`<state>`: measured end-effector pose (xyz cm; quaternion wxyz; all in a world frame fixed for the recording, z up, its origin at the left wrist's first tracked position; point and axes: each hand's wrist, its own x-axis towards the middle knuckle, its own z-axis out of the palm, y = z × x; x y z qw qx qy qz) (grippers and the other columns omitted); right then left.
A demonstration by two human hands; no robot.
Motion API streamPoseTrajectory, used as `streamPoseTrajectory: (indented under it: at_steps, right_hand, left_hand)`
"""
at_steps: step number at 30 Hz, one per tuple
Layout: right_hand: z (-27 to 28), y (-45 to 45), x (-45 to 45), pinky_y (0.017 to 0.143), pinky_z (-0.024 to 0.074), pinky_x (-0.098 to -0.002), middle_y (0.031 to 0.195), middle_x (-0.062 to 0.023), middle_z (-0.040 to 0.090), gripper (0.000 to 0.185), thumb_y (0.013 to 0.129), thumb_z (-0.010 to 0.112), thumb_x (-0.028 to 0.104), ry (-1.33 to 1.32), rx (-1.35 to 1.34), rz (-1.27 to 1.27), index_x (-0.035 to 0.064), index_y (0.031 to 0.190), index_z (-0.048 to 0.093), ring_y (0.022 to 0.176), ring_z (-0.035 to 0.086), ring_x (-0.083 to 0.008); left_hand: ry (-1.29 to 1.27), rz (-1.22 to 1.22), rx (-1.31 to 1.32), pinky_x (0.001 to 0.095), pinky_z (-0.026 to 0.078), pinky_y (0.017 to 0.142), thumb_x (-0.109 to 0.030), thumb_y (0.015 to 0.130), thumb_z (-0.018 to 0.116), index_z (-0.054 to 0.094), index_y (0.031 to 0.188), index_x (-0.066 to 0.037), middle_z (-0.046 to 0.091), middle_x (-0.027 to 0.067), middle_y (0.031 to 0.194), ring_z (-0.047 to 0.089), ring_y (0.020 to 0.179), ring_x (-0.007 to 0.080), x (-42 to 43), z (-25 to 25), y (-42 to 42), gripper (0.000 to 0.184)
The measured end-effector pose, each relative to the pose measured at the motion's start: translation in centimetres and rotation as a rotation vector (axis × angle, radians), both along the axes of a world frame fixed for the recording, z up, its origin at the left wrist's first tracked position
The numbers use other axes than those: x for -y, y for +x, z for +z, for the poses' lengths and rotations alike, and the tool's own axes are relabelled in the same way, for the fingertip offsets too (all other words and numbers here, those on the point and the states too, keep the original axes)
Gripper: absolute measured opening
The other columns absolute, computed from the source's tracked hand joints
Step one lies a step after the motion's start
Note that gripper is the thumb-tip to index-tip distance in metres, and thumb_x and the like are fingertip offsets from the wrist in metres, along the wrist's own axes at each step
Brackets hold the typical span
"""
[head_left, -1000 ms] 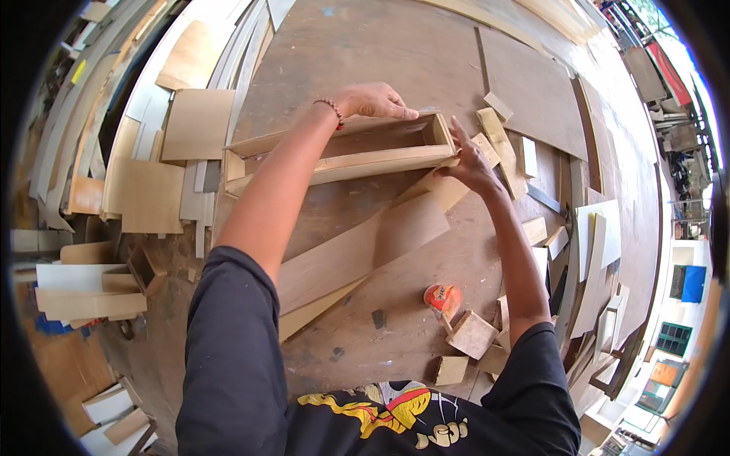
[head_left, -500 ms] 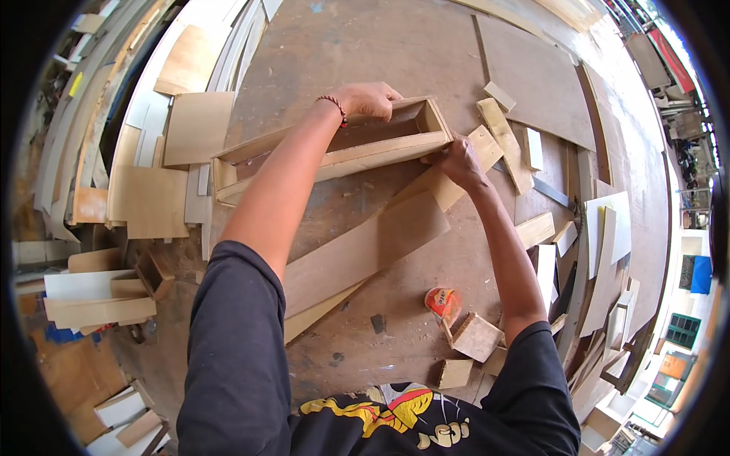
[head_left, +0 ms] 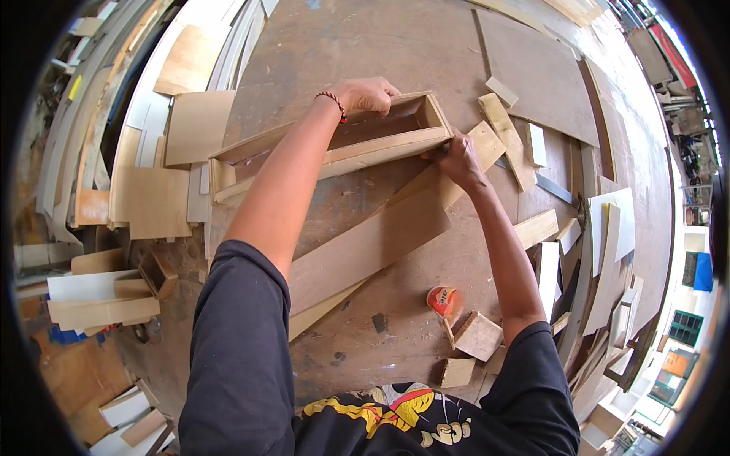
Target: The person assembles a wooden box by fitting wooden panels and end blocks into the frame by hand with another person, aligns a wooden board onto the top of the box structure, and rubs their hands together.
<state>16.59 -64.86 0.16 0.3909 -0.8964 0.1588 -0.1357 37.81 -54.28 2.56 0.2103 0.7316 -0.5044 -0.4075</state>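
Observation:
A long, shallow wooden box (head_left: 384, 147) with an open top lies slanted across the view above the worktable. My left hand (head_left: 366, 96), a braided bracelet at its wrist, reaches over the box and grips its far wall with curled fingers. At the near right corner, my right hand (head_left: 461, 161) is closed on the box; some of its fingertips are hidden beneath. Below the box, a long flat board (head_left: 372, 254) lies diagonally on top of a paler strip of wood (head_left: 485, 143). My left forearm covers part of the box's near wall.
An orange-and-white plastic cup (head_left: 442, 302) stands near me beside small wood blocks (head_left: 479, 336). Offcuts and a metal strip (head_left: 555, 190) lie to the right, near a large flat panel (head_left: 536, 83). Stacked boards (head_left: 199, 128) line the left.

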Motion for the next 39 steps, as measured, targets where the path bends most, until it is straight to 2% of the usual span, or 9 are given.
streamPoseTrajectory:
  at_steps: [16,29,31,33,36,38,39]
  right_hand:
    - [0.1,0.0,-0.3,0.077,0.0455,-0.0378,0.093,-0.0164,0.060,0.054,0.058,0.075,0.009,-0.001,-0.037,-0.029,0.0045,0.108,0.054,0.089,0.057,-0.0324]
    - [0.0,0.0,-0.3,0.081,0.0451,-0.0364,0.098,-0.0177,0.060,0.055,0.059,0.075,0.009,-0.030,0.023,-0.025,0.0028,0.109,0.053,0.092,0.057,-0.0321]
    - [2.3,-0.1,-0.3,0.084,0.0446,-0.0348,0.102,-0.0187,0.059,0.059,0.060,0.077,0.011,0.105,-0.246,-0.012,0.0046,0.113,0.051,0.095,0.057,-0.0292]
    - [1.3,-0.9,1.7,0.082,0.0464,-0.0330,0.106,-0.0198,0.059,0.081,0.065,0.077,0.017,0.259,-0.105,0.085,-0.0040,0.130,0.033,0.097,0.059,-0.0261]
    - [2.7,-0.6,3.2,0.080,0.0480,-0.0329,0.107,-0.0178,0.059,0.080,0.070,0.073,0.022,0.362,0.061,0.138,-0.0102,0.129,0.029,0.089,0.061,-0.0250]
    - [5.9,0.7,1.9,0.073,0.0491,-0.0341,0.096,-0.0195,0.062,0.062,0.072,0.070,0.030,0.402,-0.118,-0.178,-0.0060,0.118,0.048,0.081,0.063,-0.0251]
    - [5.6,1.4,1.9,0.073,0.0491,-0.0341,0.096,-0.0195,0.062,0.062,0.072,0.070,0.030,0.393,-0.120,-0.179,-0.0060,0.118,0.048,0.081,0.063,-0.0251]
  left_hand:
    - [-0.042,0.068,-0.050,0.0266,0.033,0.054,-0.004,0.055,0.044,0.058,0.080,-0.002,0.048,-0.0006,0.062,0.040,0.060,0.0111,-0.8,0.5,-0.8,0.029]
    - [-0.043,0.059,-0.027,0.0277,0.035,0.057,-0.004,0.056,0.045,0.060,0.085,-0.003,0.049,0.0004,0.064,0.041,0.062,0.0133,-0.5,0.3,-0.7,0.033]
    - [-0.057,0.104,0.017,0.0293,0.037,0.059,-0.005,0.057,0.045,0.060,0.086,-0.003,0.053,0.0024,0.065,0.043,0.062,0.0155,-0.9,1.4,-1.5,0.033]
    - [-0.062,0.066,0.045,0.0295,0.039,0.060,-0.005,0.058,0.045,0.060,0.087,-0.003,0.054,0.0034,0.066,0.045,0.064,0.0161,-0.7,1.1,-1.1,0.033]
    - [-0.046,0.055,0.053,0.0295,0.040,0.062,-0.005,0.058,0.045,0.062,0.088,-0.004,0.057,0.0047,0.068,0.049,0.066,0.0164,-0.6,0.7,-1.0,0.035]
    - [-0.032,0.078,0.033,0.0292,0.041,0.063,-0.005,0.058,0.045,0.063,0.089,-0.005,0.059,0.0050,0.069,0.051,0.068,0.0161,-0.5,0.4,-1.0,0.036]
    - [-0.043,0.087,0.041,0.0292,0.041,0.063,-0.005,0.058,0.045,0.064,0.090,-0.006,0.059,0.0051,0.070,0.051,0.068,0.0158,-0.5,0.2,-0.9,0.037]
